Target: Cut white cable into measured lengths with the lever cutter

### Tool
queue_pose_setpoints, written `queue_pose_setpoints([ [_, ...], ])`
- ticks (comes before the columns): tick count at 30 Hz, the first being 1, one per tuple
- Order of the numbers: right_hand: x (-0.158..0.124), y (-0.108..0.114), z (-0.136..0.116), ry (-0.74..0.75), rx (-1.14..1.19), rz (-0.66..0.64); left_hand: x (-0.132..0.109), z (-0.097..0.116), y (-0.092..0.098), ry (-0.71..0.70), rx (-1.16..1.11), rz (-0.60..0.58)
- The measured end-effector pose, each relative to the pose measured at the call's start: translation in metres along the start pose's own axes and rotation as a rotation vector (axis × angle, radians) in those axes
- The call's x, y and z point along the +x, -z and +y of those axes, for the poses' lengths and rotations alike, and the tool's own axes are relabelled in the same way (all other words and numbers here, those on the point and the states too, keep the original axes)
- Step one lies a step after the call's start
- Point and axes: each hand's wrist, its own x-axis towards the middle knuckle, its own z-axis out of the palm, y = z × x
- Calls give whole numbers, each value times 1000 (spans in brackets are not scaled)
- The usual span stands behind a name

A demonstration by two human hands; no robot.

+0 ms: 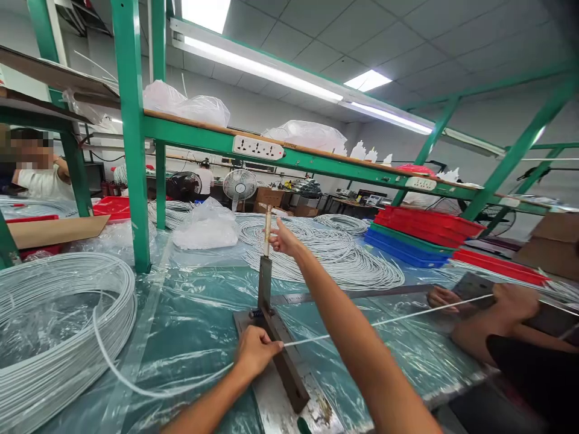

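A metal lever cutter [280, 355] is fixed to the plastic-covered table [190, 313], with its arm raised upright. My right hand [281, 239] is closed around the wooden handle [268, 232] at the top of that arm, one finger sticking up. My left hand [254, 351] is closed on a white cable [389, 319], pinching it against the cutter's base. The cable runs taut to the right, where another person's hands [511, 301] hold its far end over a metal ruler [353, 295]. To my left it curves back to a large cable coil [58, 325].
Green shelf posts [133, 150] stand at the table's left. Several white cable coils [335, 256] lie behind the cutter, beside stacked red and blue trays [420, 232]. Plastic bags [205, 226], cardboard [54, 229] and a fan [239, 185] are further back. A seated person [36, 175] is at far left.
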Motion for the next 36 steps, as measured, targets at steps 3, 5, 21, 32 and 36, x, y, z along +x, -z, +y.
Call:
queue_pose_setpoints([
  [3,-36,12,-9,-27,28,28,0,1,-3,55,16,56],
  [5,-68,21,-10,-71,50,66,-1,1,-4,80,30,79],
  [21,-259,18,93,-519,-46,50,-4,0,-5,53,100,105],
  [32,-279,21,180,-242,-439,275,-6,0,-5,73,49,110],
  [36,-287,12,216,-165,-346,303,-8,-7,-2,49,-86,61],
])
